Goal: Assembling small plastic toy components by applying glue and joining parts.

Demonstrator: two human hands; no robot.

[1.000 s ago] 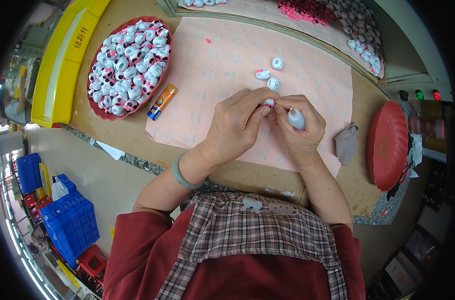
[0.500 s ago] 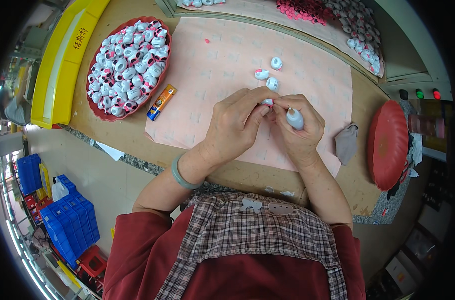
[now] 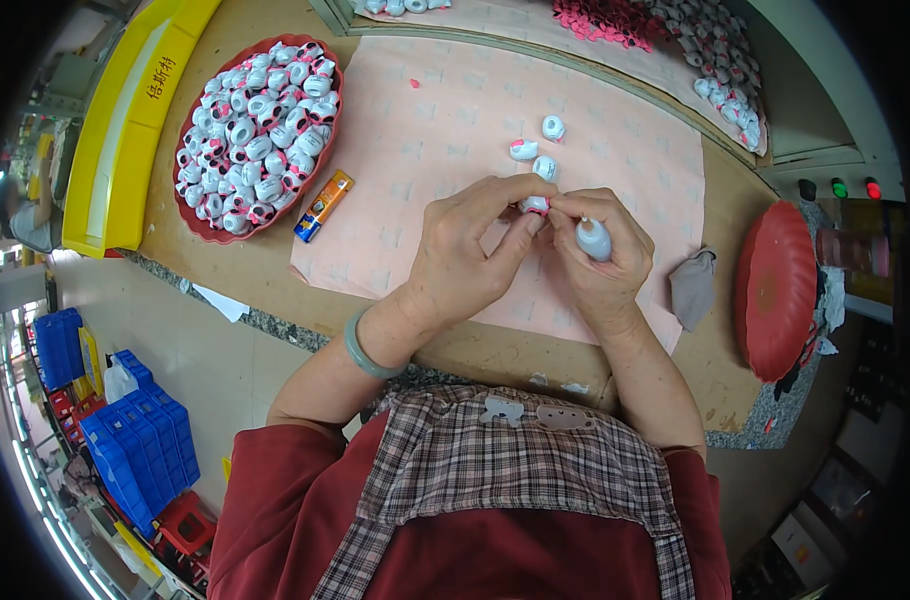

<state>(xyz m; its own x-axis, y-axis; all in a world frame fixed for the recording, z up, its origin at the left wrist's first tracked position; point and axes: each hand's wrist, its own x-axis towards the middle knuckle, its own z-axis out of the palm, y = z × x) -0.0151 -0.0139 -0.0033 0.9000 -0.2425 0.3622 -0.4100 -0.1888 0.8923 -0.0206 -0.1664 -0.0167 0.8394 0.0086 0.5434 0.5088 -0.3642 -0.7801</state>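
Note:
Between the thumb and forefinger of my left hand (image 3: 465, 232) is a small white plastic piece with pink trim (image 3: 536, 204). My right hand (image 3: 612, 262) meets it from the other side, its thumb and forefinger pinched at the piece's edge. Tucked in the right palm is a small pale squeeze bottle (image 3: 594, 241), its thin nozzle pointing up and away from me. Just beyond my fingertips, similar white pieces (image 3: 544, 168) lie loose on a pink patterned sheet (image 3: 425, 130). Fingers hide part of the held piece.
A red scalloped basin (image 3: 337, 120) heaped with white, pink and black pieces stands at left, beside a yellow tray (image 3: 125, 140). An orange-and-blue packet (image 3: 323, 206) lies near it. Rightward are a grey cloth (image 3: 693, 288) and another red basin (image 3: 777, 290). A shelf (image 3: 515, 45) borders the back.
The held piece has turned slightly and shows more of its white and pink side. My right hand and the bottle have shifted a little to the right.

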